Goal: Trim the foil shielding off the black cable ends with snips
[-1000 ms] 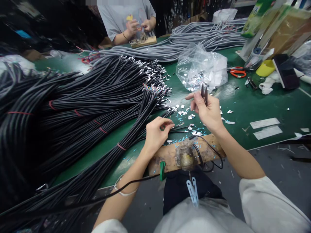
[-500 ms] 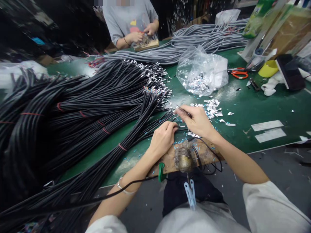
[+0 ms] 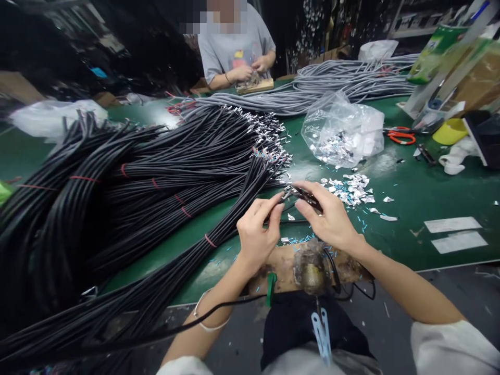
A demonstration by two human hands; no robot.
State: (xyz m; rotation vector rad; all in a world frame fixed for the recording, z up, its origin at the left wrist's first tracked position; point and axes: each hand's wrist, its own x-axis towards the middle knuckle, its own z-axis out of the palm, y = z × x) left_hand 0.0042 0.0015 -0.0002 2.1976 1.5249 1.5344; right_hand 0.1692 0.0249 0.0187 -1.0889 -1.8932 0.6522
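My left hand (image 3: 258, 229) pinches the end of a black cable just above the green table (image 3: 402, 234). Beside it, my right hand (image 3: 332, 216) is closed on a small dark hand tool (image 3: 308, 198), whose tip meets the cable end. Bundles of black cables (image 3: 164, 177) tied with red bands lie to the left, their stripped ends pointing right. Below my hands sits a wooden board (image 3: 287, 265) with a lumpy fixture (image 3: 312, 271) and a green clamp (image 3: 271, 289). Silvery foil scraps (image 3: 351, 188) and tiny blue bits lie around.
A clear plastic bag (image 3: 344, 133) of scraps stands behind my hands. Orange-handled scissors (image 3: 401, 136), a yellow roll (image 3: 450, 131) and paper strips (image 3: 453, 225) lie right. Grey cables (image 3: 312, 86) cross the back, where a person (image 3: 238, 52) works.
The view has shifted, so the scene sits further right and lower. My hands have come together, and the tool has moved from above the table to the cable end at my left fingertips.
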